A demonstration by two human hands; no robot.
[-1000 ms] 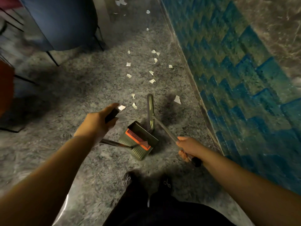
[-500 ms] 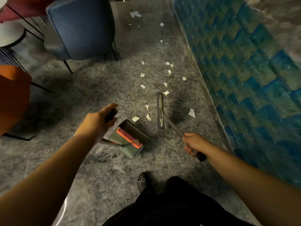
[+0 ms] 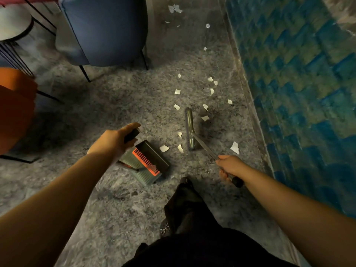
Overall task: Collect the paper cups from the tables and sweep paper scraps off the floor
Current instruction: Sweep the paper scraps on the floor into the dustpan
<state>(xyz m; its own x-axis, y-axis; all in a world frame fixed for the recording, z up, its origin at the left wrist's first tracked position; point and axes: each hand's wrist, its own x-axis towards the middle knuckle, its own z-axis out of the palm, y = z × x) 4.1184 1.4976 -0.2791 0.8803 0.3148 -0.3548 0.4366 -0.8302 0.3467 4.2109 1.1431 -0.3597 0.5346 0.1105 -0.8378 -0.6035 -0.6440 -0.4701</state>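
1. Lying scattered on the grey speckled carpet floor [image 3: 119, 105] are about eighteen small white torn paper scraps [image 3: 177, 91], most in a loose band along the foot of the blue-green tiled wall [image 3: 300, 97]; three sit just beside the dustpan mouth and the broom head, and one larger scrap [image 3: 234, 147] lies to the right of the broom handle.
2. One long-handled dark green dustpan with an orange comb edge [image 3: 148, 160] stands on the floor, tilted, its open mouth towards the nearest scrap [image 3: 164, 148].
3. One broom with a narrow olive-green head [image 3: 189, 130] rests on the floor, with scraps on both of its sides.
4. One left hand [image 3: 113, 141] grips the black top of the dustpan handle [image 3: 132, 134], fingers curled round it.
5. One right hand [image 3: 231, 166] is wrapped round the thin metal broom handle [image 3: 204, 147], whose black end cap pokes out below the wrist.
6. Furniture: one blue upholstered chair [image 3: 104, 29], one orange chair [image 3: 15, 106] and one small round white desk [image 3: 14, 22].
7. No readable writing or brand shows on anything.
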